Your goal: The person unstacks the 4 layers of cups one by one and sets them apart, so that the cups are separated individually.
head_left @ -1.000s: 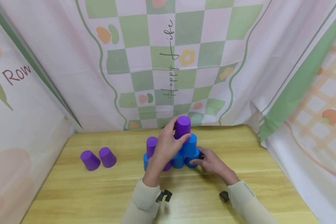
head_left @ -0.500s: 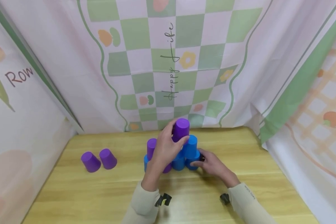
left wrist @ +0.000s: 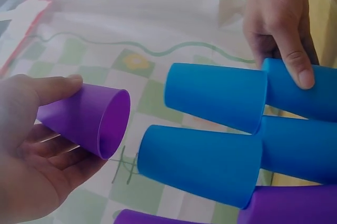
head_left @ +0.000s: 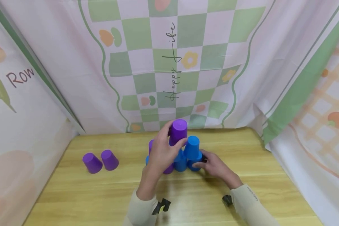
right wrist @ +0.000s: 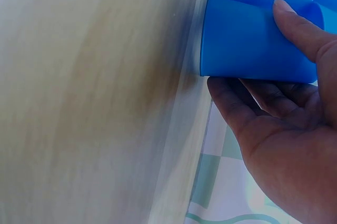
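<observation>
My left hand [head_left: 163, 152] holds an upside-down purple cup [head_left: 179, 131] between thumb and fingers, above a tiered stack of cups. In the left wrist view, a gap separates this cup's rim from the blue cups [left wrist: 215, 96] of the second tier. Low on the stack's right side, my right hand [head_left: 215, 164] holds the end blue cup [right wrist: 258, 42] of the bottom row, thumb on one side and fingers on the other. A purple cup [head_left: 168, 169] and another blue cup [head_left: 180, 164] also show in that row. The left hand covers part of the stack's left side.
Two upside-down purple cups [head_left: 110, 160] stand close together on the left of the wooden table [head_left: 101, 197]. Behind the table hangs a patterned curtain [head_left: 163, 62], and more cloth encloses both sides.
The left hand has shifted left with its purple cup, from near the right blue second-tier cup towards the stack's middle. My right hand stays at its blue cup.
</observation>
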### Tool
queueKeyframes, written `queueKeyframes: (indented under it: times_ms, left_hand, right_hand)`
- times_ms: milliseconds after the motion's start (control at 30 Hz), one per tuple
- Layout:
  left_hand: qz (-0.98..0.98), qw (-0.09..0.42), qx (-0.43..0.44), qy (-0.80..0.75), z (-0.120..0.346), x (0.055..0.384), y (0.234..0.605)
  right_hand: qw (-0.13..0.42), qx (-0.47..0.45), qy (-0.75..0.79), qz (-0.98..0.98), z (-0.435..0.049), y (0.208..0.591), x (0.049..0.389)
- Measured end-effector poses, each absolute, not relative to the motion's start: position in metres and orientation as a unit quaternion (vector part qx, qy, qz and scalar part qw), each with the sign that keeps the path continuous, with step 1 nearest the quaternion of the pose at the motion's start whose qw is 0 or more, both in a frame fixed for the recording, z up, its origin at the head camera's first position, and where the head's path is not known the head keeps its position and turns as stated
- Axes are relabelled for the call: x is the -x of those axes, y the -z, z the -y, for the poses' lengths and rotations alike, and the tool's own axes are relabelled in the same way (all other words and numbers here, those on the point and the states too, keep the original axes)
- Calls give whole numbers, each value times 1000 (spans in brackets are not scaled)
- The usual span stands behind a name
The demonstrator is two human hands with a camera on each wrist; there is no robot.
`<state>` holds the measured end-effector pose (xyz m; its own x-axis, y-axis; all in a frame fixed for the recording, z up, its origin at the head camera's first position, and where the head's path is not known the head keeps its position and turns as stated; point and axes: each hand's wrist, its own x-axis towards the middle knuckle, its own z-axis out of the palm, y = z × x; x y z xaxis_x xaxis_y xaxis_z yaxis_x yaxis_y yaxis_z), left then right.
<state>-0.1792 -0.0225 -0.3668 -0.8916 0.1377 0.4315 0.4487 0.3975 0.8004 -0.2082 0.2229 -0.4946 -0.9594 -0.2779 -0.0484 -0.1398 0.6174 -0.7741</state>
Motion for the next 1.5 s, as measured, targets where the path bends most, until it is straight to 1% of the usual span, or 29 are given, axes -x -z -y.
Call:
queueKeyframes:
  times_ms: [133,333,1000,1300,1500]
  left_hand:
    - [820,168,180,516,28,176,366]
    - [812,187,185,521,35,174,366]
    - [807,190,154,537,53,166,367]
    - [800,192,150,549,61,163,368]
    - [803,195,133,547,66,160,367]
  right_hand:
    - [79,117,423,-895,-223,493,208]
    - [90,106,427,-894,-223,494,208]
    - [99,107,419,-896,-225,496,209]
    - [91,110,420,-896,-226,497,210]
    - [92,110,421,-896,-225,498,211]
